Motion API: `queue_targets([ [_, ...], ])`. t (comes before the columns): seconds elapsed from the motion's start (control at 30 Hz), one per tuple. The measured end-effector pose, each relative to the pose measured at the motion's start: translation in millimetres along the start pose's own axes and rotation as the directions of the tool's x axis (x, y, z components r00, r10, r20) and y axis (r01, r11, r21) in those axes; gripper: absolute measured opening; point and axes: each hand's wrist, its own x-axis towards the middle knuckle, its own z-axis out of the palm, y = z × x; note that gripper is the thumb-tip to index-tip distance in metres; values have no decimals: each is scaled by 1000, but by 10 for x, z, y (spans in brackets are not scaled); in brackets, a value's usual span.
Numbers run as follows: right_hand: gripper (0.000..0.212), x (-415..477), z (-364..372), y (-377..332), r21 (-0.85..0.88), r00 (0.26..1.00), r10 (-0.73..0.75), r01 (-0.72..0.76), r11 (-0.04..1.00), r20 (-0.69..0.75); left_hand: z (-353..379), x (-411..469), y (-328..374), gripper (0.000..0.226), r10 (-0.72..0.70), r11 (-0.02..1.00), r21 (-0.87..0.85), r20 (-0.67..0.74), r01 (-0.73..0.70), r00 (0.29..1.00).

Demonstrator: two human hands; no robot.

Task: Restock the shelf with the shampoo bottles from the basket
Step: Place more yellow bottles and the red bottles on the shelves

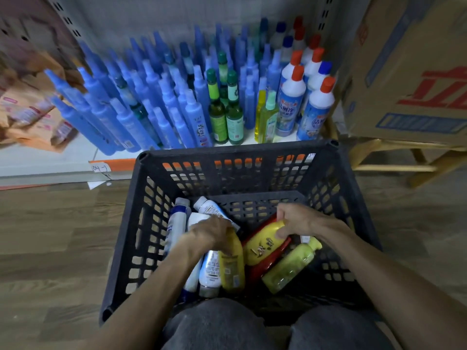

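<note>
A dark plastic basket (151,248) stands on the floor in front of the low white shelf (45,160). Inside it lie several white and blue bottles (211,271), a red bottle (262,269), and a pale green bottle (290,267). My left hand (212,232) grips the top of a dark yellow bottle (231,266). My right hand (297,219) holds the upper end of a bright yellow bottle (264,245) that rests on the red one. The shelf is packed with blue bottles (141,97), a few green ones (226,107) and white red-capped ones (303,97).
A large cardboard box (409,72) sits on a wooden stool (394,157) to the right of the shelf. Orange packets (32,114) lie on the shelf's left part. My knees (273,327) are right behind the basket. Wooden floor surrounds it.
</note>
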Motion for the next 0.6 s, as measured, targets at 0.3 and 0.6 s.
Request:
queue_targets([
  [0.3,36,-137,-180,-316,11,966,-52,57,998,-253,-326,-184,39,49,44,965,-246,-192,-92,980],
  [0.6,37,-2192,-2183,-1543,-100,886,-119,83,992,-449,-2548,-2467,539,41,-13,977,-196,-438,-82,899],
])
